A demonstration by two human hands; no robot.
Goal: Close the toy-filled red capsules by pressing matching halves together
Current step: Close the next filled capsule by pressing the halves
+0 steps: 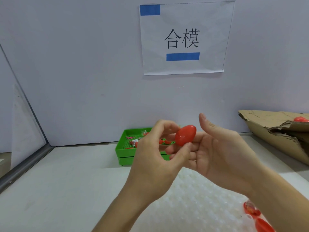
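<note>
A closed red capsule (pixel 185 135) is held up in front of me above the table. My left hand (pixel 155 148) has its fingers curled at the capsule's left side and its thumb against the lower end, pinching it. My right hand (pixel 220 153) lies behind and under the capsule with its fingers stretched out to the left and its thumb raised clear of it. Two more red capsules (pixel 252 210) lie at the lower right on a white bubble sheet (pixel 192 201); one of them shows a toy through a clear half.
A green perforated tray (pixel 122 146) with small toys and wrapped pieces stands at the back by the wall, partly hidden by my hands. A torn cardboard box (pixel 275 131) sits at the right with a red capsule (pixel 300 118) in it. A paper sign (pixel 184 39) hangs on the wall.
</note>
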